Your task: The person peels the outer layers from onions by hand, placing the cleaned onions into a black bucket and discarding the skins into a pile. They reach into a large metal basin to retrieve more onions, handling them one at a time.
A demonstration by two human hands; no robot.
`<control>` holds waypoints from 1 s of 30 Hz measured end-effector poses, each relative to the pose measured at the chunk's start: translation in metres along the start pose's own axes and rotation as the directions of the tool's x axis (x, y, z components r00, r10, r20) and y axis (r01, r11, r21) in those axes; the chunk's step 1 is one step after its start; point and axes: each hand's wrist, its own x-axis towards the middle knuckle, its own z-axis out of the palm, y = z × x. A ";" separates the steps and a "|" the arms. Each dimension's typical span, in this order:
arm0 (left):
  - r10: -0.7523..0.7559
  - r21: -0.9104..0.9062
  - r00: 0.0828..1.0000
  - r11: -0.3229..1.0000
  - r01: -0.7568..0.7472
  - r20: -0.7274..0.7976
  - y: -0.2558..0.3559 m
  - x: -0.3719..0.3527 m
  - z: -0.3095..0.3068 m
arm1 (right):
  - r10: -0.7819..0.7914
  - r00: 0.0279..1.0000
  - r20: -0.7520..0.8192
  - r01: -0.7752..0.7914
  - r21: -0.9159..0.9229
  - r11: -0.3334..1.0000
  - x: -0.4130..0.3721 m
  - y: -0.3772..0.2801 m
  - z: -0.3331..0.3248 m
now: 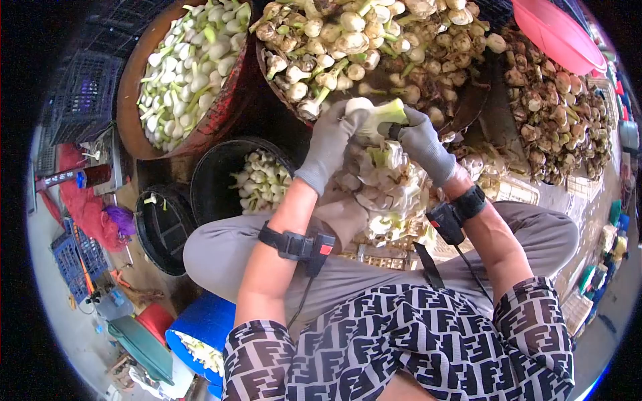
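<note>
From the camera on my head I look down at my two grey-gloved hands, raised over my lap, with one bulb [373, 115] between them, white at the base and pale green at the stalk end. My left hand [328, 144] has its fingers [348, 123] clenched round the white base. My right hand [424, 144] has its fingers curled tight on the green stalk end, and something dark shows under the thumb, perhaps a small blade, though I cannot tell. The bulb hangs above a heap of trimmings [388, 194] on my knees, just in front of the basin of rough bulbs [374, 40], which are brown-skinned and rooty. To my left a rusty basin [127, 100] is full of clean white bulbs. Nearer me a black bucket [200, 180] holds more of them, and a smaller black bucket [164, 227] stands beside it. Another rough pile [562, 113] lies to my right under a pink lid [555, 30]. A strapped device sits on each wrist, the left [297, 244] and the right [461, 210]. I judge the bulb is being stripped of its outer leaves and the stripping is not yet done. Any further pull calls for a firm left grip and a careful right, so that only the outer layer comes away
</note>
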 end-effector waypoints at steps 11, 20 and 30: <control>-0.032 -0.120 0.980 0.993 0.008 -0.199 0.010 0.005 -0.010 | 0.302 0.946 0.122 -0.325 0.354 0.877 -0.018 -0.038 0.001; -0.033 -0.038 0.999 0.999 0.032 -0.017 0.034 -0.003 -0.035 | -0.396 0.897 0.195 0.427 -0.610 0.667 -0.032 -0.036 -0.030; -0.101 0.880 0.995 0.470 0.062 -0.016 0.096 -0.031 -0.092 | 0.073 0.964 0.255 0.098 -0.600 0.794 0.012 -0.017 -0.074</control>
